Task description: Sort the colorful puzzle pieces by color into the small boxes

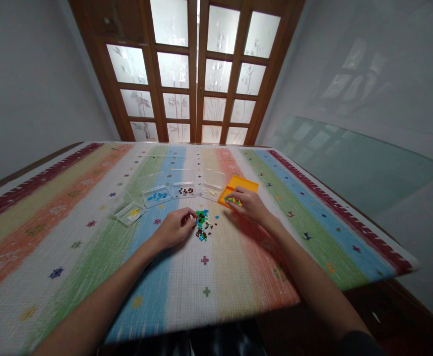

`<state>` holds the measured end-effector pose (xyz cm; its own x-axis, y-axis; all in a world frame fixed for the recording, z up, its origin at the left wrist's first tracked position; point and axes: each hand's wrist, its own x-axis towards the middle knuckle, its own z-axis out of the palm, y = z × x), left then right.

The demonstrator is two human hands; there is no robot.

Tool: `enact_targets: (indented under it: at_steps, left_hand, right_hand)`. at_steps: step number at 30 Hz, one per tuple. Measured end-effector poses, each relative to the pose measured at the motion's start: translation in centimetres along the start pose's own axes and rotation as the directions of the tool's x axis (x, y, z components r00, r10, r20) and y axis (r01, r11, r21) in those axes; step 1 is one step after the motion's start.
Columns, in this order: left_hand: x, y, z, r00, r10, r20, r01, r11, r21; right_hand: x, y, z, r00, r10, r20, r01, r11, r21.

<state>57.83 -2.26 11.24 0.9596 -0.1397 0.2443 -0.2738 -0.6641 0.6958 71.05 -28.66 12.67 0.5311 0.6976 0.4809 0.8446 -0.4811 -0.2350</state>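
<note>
A small heap of toy bricks [202, 223] in green, blue, brown and cream lies mid-table. At its left edge my left hand [175, 229] rests with fingers curled and the thumb near the index finger; what they hold, if anything, does not show. My right hand [246, 202] is over an orange box [246, 184] with its lid open, fingers pinched together. Green pieces [235, 200] show in the box by the fingertips. Whether a piece is between those fingers is hidden.
Behind the heap stand clear lidded boxes: one with blue pieces [157, 196], one with brown pieces [186, 191], one with cream pieces [211, 192]. A clear box with yellow pieces [133, 212] sits farther left. A striped cloth [90, 257] covers the table.
</note>
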Motion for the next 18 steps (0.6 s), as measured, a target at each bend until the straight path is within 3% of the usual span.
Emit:
enact_targets:
  at_steps: [4, 9, 14, 18]
  left_hand:
    - [-0.1, -0.7, 0.1, 1.0, 0.011, 0.014, -0.013, 0.99, 0.142]
    - [-0.2, -1.2, 0.3, 0.998, 0.012, 0.066, -0.027, 0.974, 0.224]
    - [-0.1, -1.4, 0.3, 0.996, 0.013, 0.086, -0.034, 0.967, 0.251]
    - [-0.1, -1.4, 0.2, 0.995, 0.012, 0.102, -0.038, 0.965, 0.261]
  right_hand:
    - [-0.7, 3.5, -1.8, 0.973, 0.211, 0.096, -0.195, 0.968, -0.156]
    - [-1.2, 4.3, -2.1, 0.913, 0.336, 0.234, -0.266, 0.921, -0.285]
    - [-1.2, 4.2, -2.3, 0.884, 0.375, 0.28, -0.273, 0.899, -0.342]
    - [-1.1, 3.9, -2.4, 0.916, 0.344, 0.206, -0.271, 0.91, -0.314]
